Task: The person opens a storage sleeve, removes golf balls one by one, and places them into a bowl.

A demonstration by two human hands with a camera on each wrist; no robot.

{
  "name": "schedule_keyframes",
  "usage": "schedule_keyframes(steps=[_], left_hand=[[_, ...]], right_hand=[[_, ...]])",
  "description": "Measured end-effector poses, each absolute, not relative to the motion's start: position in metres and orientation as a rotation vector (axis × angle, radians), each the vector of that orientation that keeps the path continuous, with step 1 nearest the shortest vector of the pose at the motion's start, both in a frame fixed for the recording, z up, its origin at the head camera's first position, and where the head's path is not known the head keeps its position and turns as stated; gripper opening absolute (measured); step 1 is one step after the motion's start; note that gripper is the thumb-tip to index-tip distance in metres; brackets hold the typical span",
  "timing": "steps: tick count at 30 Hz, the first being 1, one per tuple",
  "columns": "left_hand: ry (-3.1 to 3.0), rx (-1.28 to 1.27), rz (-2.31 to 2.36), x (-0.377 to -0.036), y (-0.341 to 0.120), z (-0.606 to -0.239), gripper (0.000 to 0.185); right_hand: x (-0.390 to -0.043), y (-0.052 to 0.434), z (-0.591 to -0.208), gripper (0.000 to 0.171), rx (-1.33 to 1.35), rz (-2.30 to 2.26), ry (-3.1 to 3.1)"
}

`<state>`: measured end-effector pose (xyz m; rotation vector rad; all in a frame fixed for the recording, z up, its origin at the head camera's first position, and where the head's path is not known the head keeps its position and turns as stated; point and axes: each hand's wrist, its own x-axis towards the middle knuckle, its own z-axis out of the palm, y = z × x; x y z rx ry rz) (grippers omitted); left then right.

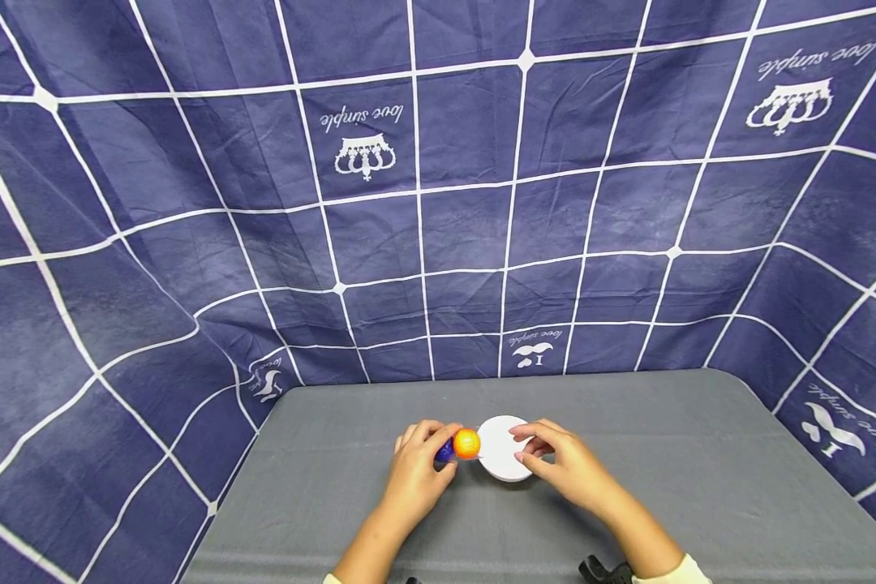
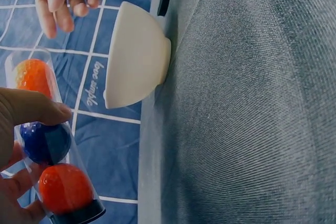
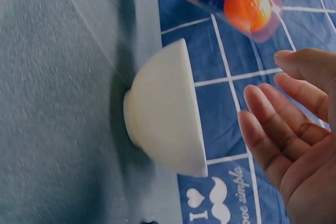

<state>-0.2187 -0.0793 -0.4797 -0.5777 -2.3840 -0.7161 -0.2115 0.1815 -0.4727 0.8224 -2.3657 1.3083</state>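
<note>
My left hand [image 1: 418,466] grips a clear tube [image 2: 79,153], thumb on one side and fingers curled round the other. Inside it sit an orange ball [image 2: 34,77], a blue ball [image 2: 46,142] and a red-orange ball [image 2: 65,188], in a row. A dark cap [image 2: 79,213] closes the end away from the bowl; the clear end points toward the bowl and is tilted slightly up. The white bowl [image 1: 498,450] stands upright on the table between the hands. Above its right side, my right hand [image 1: 558,458] hovers with loosely bent fingers and holds nothing.
A small black disc [image 2: 164,1] lies on the table close by the bowl. Grey cloth covers the table [image 1: 350,422]. Blue curtains [image 1: 467,243] with white grid lines rise behind it and at both sides.
</note>
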Motion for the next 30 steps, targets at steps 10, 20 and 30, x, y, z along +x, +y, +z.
schedule_keyframes(steps=[10, 20, 30], left_hand=[[-2.371, -0.661, -0.578, -0.215, -0.075, -0.473, 0.055], [-2.389, -0.696, -0.49, -0.213, -0.072, -0.473, 0.056], [-2.328, -0.73, -0.385, -0.213, -0.069, -0.472, 0.056]], right_hand=[[-0.202, 0.168, -0.473, 0.039, 0.903, 1.481, -2.398], [-0.199, 0.161, -0.478, 0.05, 0.903, 1.638, -2.43], [-0.198, 0.154, -0.484, 0.055, 0.8, 1.868, -2.363]])
